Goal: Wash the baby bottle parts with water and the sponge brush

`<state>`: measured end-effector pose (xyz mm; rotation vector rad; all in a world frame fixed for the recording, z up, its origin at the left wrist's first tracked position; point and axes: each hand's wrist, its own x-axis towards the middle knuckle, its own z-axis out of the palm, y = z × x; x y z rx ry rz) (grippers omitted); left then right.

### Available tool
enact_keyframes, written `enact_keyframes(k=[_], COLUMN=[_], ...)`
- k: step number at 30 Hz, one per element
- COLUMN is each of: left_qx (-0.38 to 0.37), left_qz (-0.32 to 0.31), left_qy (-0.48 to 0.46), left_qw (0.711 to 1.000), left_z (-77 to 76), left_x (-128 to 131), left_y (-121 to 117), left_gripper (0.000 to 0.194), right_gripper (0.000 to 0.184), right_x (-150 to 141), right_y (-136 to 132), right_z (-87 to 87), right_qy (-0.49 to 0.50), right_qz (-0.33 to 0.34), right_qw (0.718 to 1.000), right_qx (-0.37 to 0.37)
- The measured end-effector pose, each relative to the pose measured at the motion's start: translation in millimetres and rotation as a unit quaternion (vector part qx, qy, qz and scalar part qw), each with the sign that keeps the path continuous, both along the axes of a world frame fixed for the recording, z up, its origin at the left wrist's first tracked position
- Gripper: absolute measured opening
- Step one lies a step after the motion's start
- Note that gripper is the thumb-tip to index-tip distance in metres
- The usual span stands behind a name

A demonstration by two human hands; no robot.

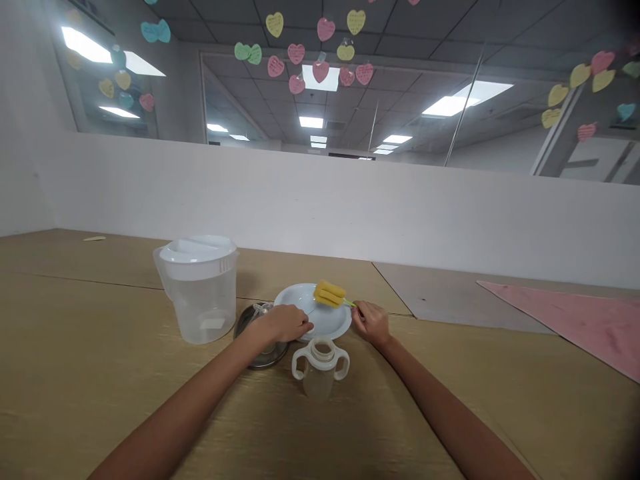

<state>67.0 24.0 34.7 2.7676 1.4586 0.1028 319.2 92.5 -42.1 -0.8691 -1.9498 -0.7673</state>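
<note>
Fingers of right hand [371,323] closed on thin green handle of sponge bottle brush [329,294], lower centre of frame; left hand [283,324] at white plate [330,323] rim, grip unclear. Brush light, head soft; hold by handle.

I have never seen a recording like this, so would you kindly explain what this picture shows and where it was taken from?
This picture comes from one camera worn on a person's head, looking forward and down, so the two bare arms reaching in from below are the person's own. On the tan table stand a plastic pitcher with a white lid, a white plate, a two-handled cup and a round dark metal lid. The right hand holds the thin green handle of a yellow sponge brush, whose sponge lies over the plate. The left hand is at the plate's edge, above the dark lid.
</note>
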Motion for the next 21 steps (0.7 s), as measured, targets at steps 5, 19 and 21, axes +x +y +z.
enact_keyframes(k=[5, 19, 21], left_qx=[-0.006, 0.114, 0.113], left_qz=[-0.001, 0.016, 0.010], left_qy=[-0.021, -0.115, -0.125], left_qw=[1.000, 0.987, 0.986], left_z=[18.2, 55.6, 55.1], left_x=[-6.1, -16.5, -15.9], left_y=[-4.6, -18.6, -19.6], left_gripper=[0.045, 0.033, 0.031], right_gripper=[0.019, 0.019, 0.019], right_x=[-0.4, -2.4, -6.4], right_y=[-0.7, -2.5, -4.4], right_z=[1.0, 4.3, 7.9], right_qy=[0.002, -0.005, 0.004], right_qz=[0.001, 0.027, 0.034], right_qw=[1.000, 0.999, 0.999], right_qx=[0.005, 0.018, 0.021])
